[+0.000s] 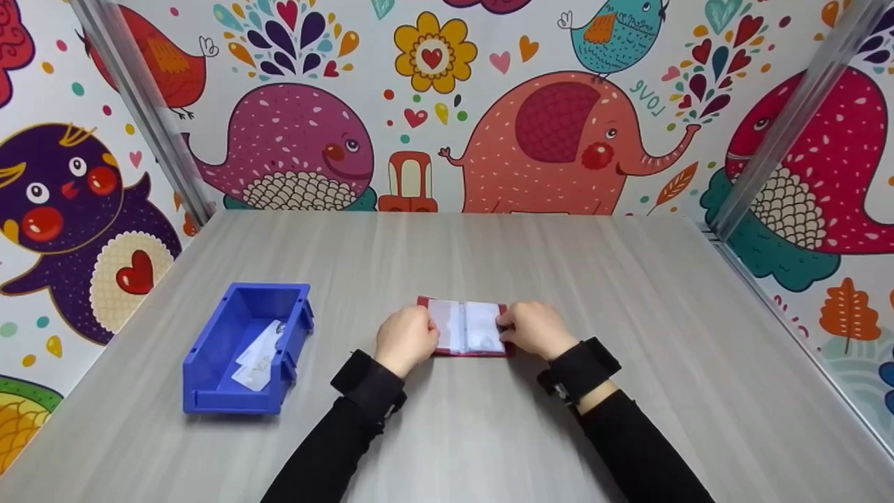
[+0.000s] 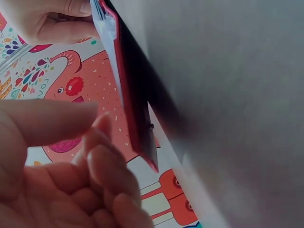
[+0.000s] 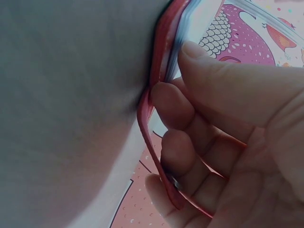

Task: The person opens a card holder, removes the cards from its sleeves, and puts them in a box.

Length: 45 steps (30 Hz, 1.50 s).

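A red card holder (image 1: 508, 353) lies spread open on the table, showing clear plastic sleeves (image 1: 482, 327) on both sides of its middle fold. My right hand (image 1: 538, 328) grips its right edge. In the right wrist view the thumb lies against the stack of sleeves (image 3: 183, 35), while curled fingers sit along the red cover and its strap flap (image 3: 154, 147). At the left edge is my left hand (image 1: 406, 340). The left wrist view shows its fingers (image 2: 107, 166) loosely curled beside the red cover (image 2: 135, 114), with nothing visible between thumb and fingertips.
To the left stands a blue plastic bin (image 1: 202, 349) with a few white cards (image 1: 255, 370) inside, one marked VIP. Printed panels (image 1: 433, 105) with cartoon animals rise behind the wood-grain table (image 1: 461, 426) and along its sides, joined by metal posts (image 1: 143, 112).
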Available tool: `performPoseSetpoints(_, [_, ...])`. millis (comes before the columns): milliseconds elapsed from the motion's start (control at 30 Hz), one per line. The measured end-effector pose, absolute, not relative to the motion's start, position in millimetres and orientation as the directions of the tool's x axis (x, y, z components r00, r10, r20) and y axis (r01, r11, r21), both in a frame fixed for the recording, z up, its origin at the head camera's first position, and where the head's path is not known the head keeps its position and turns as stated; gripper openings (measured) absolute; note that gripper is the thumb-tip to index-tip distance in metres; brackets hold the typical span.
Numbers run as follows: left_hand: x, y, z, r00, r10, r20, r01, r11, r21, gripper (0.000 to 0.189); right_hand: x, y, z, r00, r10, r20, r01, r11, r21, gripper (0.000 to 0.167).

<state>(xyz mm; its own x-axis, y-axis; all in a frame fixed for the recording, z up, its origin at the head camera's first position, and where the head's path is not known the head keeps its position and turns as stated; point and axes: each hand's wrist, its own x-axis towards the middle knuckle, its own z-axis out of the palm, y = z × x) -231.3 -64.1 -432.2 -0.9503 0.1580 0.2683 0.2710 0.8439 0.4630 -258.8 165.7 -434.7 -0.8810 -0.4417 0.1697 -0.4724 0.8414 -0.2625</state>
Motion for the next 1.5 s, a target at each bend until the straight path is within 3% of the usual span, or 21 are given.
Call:
performPoseSetpoints(333, [-234.6,-59.3,-431.5,-0.973,0.171,0.158,0.221,0.891,0.396,0.037,-258.2,165.9,-433.8,-0.876,-0.447,0.180,-0.481,0.836,-0.265,0.010])
performPoseSetpoints(733, [-238.1,-53.0,-426.6,-0.991,0.124,0.040,0.130,0.930,0.345,0.001,-258.7,166.0,-435.0,-0.872,-0.446,0.201,-0.487,0.832,-0.267,0.011])
performPoseSetpoints(1067, [-240.8,-51.6,-425.0,-0.994,0.106,-0.012,0.095,0.932,0.351,0.006,-261.2,167.1,-434.6,-0.873,-0.442,0.207,-0.486,0.830,-0.275,0.017])
performPoseSetpoints(1333, [-240.6,-50.3,-426.0,-0.995,0.099,-0.015,0.088,0.935,0.344,0.007,-266.1,166.4,-435.2,-0.856,-0.401,0.327,-0.487,0.837,-0.249,0.012])
performPoseSetpoints(1500, [-240.4,-51.5,-427.1,-0.994,0.113,-0.005,0.104,0.932,0.347,0.005,-270.9,163.6,-435.2,-0.829,-0.417,0.372,-0.516,0.827,-0.224,0.017])
